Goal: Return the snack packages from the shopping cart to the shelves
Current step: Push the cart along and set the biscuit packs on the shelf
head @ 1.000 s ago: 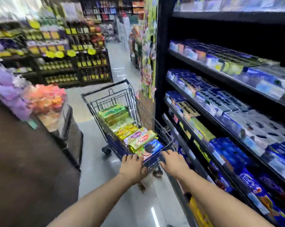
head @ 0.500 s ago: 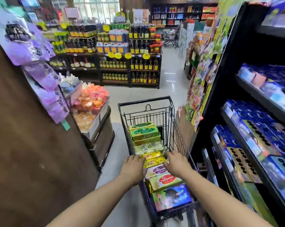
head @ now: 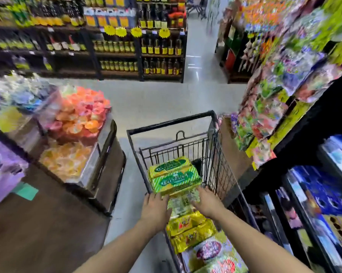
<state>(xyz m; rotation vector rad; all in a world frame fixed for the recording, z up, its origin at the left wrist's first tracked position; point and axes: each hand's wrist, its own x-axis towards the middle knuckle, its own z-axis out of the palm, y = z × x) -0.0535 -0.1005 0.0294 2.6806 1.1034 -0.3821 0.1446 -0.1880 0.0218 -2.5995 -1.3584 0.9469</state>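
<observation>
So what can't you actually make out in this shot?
Head view only.
Print on the green packages: smeared by motion blur.
Whether the left hand and right hand grasp the pale package or just touch it: blurred.
Near end of the shopping cart: cut off by the bottom edge.
Labels on the right shelves: blurred.

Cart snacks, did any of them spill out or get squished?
Nothing stands out. The snack packages lie in a row inside the shopping cart; none is on the floor or visibly crushed.
</observation>
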